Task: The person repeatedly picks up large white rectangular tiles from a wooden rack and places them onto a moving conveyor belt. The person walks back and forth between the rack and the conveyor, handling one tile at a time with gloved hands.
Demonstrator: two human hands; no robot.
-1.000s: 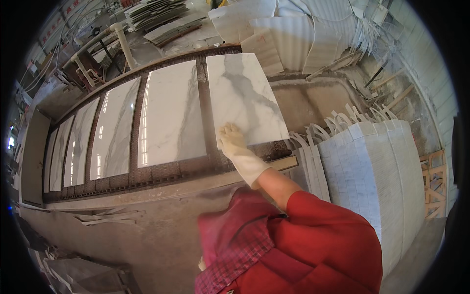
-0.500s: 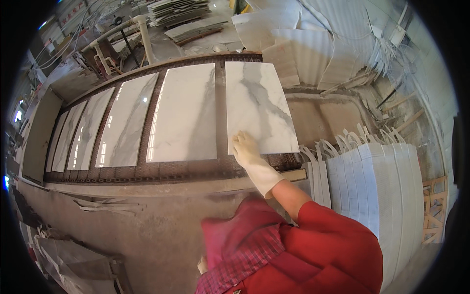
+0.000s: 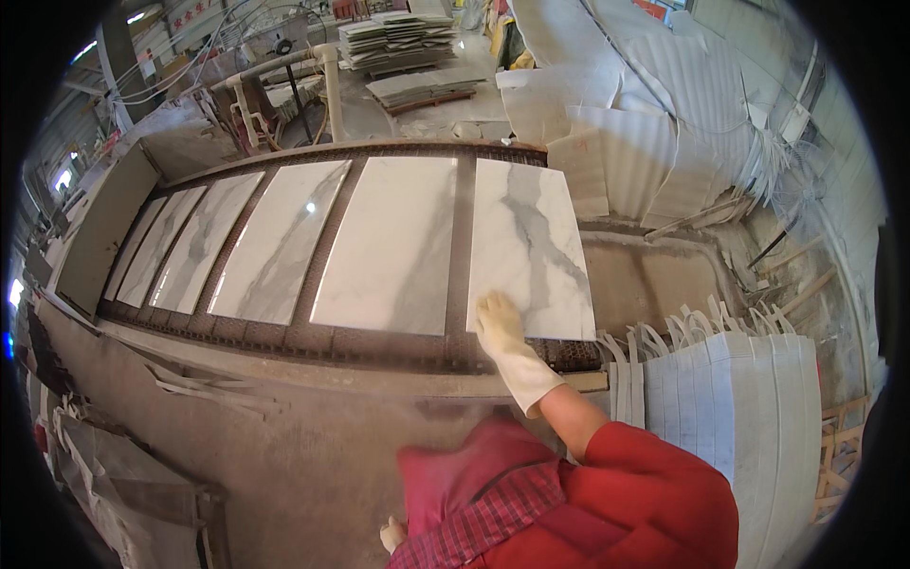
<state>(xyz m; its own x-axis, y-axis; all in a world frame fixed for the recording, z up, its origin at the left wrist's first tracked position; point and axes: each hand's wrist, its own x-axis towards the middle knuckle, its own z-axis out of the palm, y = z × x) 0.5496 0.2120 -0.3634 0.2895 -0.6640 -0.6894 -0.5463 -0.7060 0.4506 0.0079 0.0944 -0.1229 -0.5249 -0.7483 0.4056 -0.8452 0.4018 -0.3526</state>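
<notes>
My right hand [image 3: 502, 327], in a pale rubber glove, lies on the near left corner of a white marble-look slab [image 3: 531, 256] with grey veins. Its fingers rest flat against the polished face and hold nothing. The slab sits at the right end of a brown conveyor bed [image 3: 379, 349]. Just left of it is another white slab [image 3: 389, 247] with a grey band along one side. Low in the picture, my left hand [image 3: 392, 534], also gloved, shows only in part beside the dark red apron [image 3: 474, 465]; its fingers are too small to read.
Several more veined slabs [image 3: 280, 242] line the bed toward the left. A pale ledge [image 3: 427, 384] runs along its near side. Pale blue-white sheets [image 3: 730, 398] with loose strips stand at the right. Stacked slabs [image 3: 398, 43] and a pipe frame [image 3: 332, 95] are behind.
The whole view has shifted, so the bed and slabs sit lower and farther right. My right hand stays on the same corner of the slab. A little more of my left hand shows.
</notes>
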